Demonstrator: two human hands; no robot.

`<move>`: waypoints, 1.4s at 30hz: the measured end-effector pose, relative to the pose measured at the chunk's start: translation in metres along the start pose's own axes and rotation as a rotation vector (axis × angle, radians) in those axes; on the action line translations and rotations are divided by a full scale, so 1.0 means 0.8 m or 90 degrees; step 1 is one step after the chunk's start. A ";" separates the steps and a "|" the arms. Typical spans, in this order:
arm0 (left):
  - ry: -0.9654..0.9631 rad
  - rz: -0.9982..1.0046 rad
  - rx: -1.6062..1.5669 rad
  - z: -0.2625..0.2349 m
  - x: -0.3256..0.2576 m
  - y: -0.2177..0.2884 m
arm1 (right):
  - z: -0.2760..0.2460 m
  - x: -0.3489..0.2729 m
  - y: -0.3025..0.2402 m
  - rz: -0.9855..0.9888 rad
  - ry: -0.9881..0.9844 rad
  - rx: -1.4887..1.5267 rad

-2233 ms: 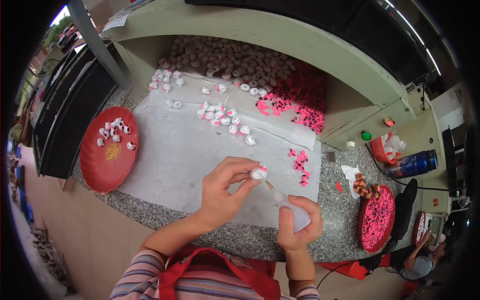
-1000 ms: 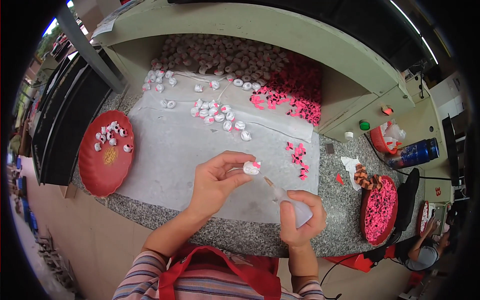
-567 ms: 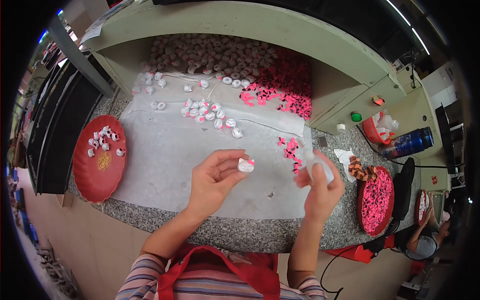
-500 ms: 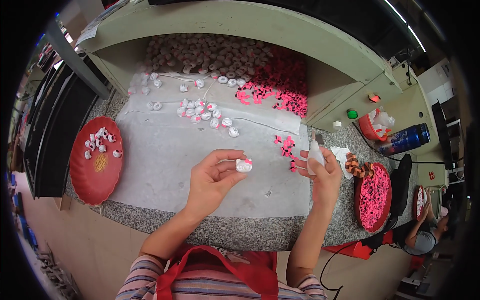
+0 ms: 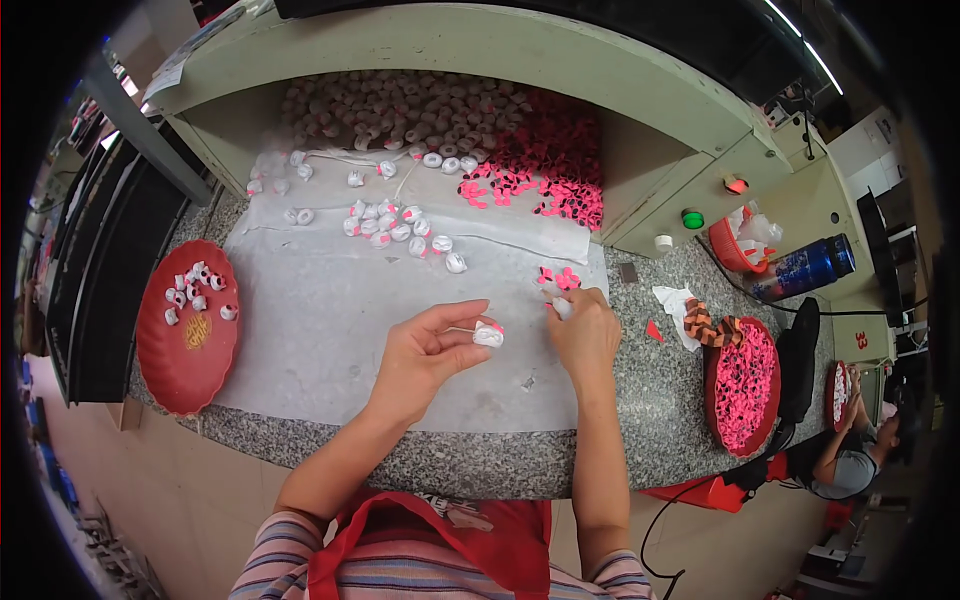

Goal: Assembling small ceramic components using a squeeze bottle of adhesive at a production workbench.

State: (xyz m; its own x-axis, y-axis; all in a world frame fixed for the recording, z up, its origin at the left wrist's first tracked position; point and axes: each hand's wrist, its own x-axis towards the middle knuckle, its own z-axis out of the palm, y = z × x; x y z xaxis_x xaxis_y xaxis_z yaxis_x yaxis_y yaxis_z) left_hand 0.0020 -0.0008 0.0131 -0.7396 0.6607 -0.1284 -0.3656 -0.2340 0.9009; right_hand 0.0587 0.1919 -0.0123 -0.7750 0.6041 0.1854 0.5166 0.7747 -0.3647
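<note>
My left hand (image 5: 412, 358) is closed, pinching a small white cat-head figure (image 5: 488, 335) with a pink patch, held above the pale sheet (image 5: 320, 340) on the bench. To its right, my right hand (image 5: 588, 335) is wrapped round a small white squeeze bottle (image 5: 563, 308), partly hidden by the fingers. The bottle's tip end points away from me, beside a few loose pink-and-black pieces (image 5: 566, 279) on the sheet. Farther back lies a cluster of similar white figures (image 5: 385, 222).
A red dish (image 5: 190, 360) with several white figures is at left. Heaps of white figures (image 5: 400, 110) and pink pieces (image 5: 570, 195) fill the shelf opening. At right are a red dish of pink pieces (image 5: 745, 390), a striped scrunchie (image 5: 712, 328) and a blue bottle (image 5: 805, 268).
My right hand has moved left and away from me with the squeeze bottle, which has tipped from upright towards the pink pieces. The cat-head figure has turned slightly in my left hand.
</note>
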 end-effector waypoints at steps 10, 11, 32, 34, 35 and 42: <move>0.061 0.036 -0.021 0.001 0.002 -0.006 | -0.016 -0.003 0.028 0.057 0.010 0.341; 0.060 0.035 -0.023 -0.002 0.003 -0.003 | -0.015 -0.004 0.031 0.058 0.010 0.340; 0.093 0.062 -0.016 0.002 0.003 -0.005 | -0.005 -0.018 0.001 0.022 -0.091 0.278; 0.091 0.071 -0.012 0.003 0.003 -0.005 | -0.011 -0.018 0.005 0.033 -0.107 0.310; 0.079 0.076 0.000 0.002 0.002 -0.006 | -0.013 -0.019 0.005 0.050 -0.118 0.341; 0.052 0.121 0.005 0.010 -0.004 -0.019 | -0.045 -0.058 -0.073 0.068 -0.173 0.917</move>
State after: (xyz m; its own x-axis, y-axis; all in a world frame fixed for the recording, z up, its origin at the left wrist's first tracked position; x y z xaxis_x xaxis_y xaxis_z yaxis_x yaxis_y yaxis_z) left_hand 0.0142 0.0066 0.0033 -0.8386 0.5447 0.0107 -0.2109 -0.3427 0.9155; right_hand 0.0772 0.1252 0.0334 -0.8844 0.4665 -0.0139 -0.1008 -0.2201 -0.9703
